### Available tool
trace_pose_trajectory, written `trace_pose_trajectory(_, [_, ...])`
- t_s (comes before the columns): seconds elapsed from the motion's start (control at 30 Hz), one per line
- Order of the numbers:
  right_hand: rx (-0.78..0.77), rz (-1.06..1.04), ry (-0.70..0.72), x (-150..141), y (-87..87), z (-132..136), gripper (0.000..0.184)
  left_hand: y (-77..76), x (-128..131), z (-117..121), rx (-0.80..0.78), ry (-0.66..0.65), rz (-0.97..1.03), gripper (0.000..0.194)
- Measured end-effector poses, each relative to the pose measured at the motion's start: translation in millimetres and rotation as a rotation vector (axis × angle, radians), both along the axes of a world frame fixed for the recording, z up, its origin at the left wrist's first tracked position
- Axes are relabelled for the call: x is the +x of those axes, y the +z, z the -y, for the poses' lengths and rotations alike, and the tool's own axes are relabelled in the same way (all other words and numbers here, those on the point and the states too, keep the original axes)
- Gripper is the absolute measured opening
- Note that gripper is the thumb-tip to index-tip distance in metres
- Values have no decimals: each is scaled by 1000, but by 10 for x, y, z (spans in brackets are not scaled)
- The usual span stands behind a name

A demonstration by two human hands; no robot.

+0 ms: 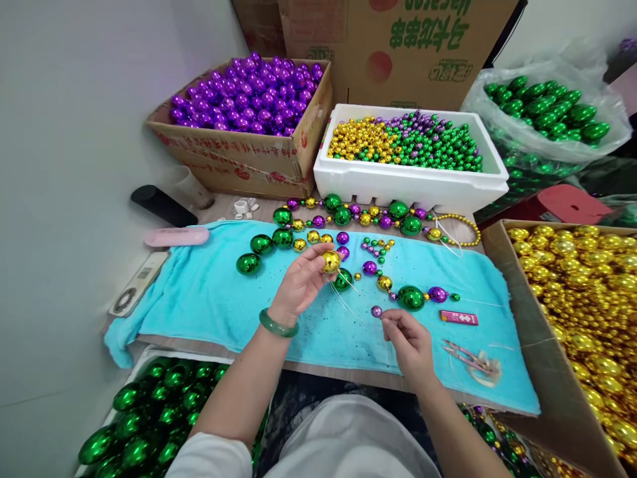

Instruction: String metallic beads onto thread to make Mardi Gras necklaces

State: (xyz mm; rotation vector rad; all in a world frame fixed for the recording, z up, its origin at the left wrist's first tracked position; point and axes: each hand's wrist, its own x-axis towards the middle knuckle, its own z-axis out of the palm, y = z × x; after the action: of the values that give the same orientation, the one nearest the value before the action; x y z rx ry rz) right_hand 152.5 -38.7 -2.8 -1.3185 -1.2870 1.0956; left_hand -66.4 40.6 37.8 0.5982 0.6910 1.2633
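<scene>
Pinched between the fingers of my left hand (308, 279) is a shiny gold bead (330, 261), with pale thread ends (348, 282) trailing from it. A large green bead (342, 280) lies just below that hand. My right hand (405, 335) grips a small purple bead (377, 311) between thumb and fingertip, above the blue towel (308, 332). Right of centre runs a strung row with a big green bead (411, 298) and smaller purple and gold ones. Loose green beads (249, 264) sit on the towel's left, and a small bead cluster (378, 248) lies behind the hands.
A finished-looking bead strand (342, 216) lies along the back. Around the table stand a box of purple beads (313, 133), a white foam box (408, 179), and a carton of gold beads (547, 372). Scissors (468, 358) and a pink lighter-like item (458, 317) lie right.
</scene>
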Motion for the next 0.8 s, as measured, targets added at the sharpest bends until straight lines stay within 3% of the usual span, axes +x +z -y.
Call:
trace_pose_trajectory(0.23, [-69,-51,9,-123,1,-43,25,-70,221,132,72,-217,-239,31])
trace_pose_trajectory(0.4, [-95,-196,-36,-105,-29,-102,26,27,157,50,154,-398,-509,46])
trace_pose_trajectory(0.5, [-95,-253,-64,-20,-62,-108,26,0,84,-252,248,-256,-779,35])
trace_pose_trajectory(0.6, [-97,-287,-56,26,-89,-94,25,-130,181,-681,351,-81,-1019,24])
trace_pose_trajectory(0.8, [-105,-298,-34,14,-92,-73,28,-392,688,-1366,490,-293,-1555,16])
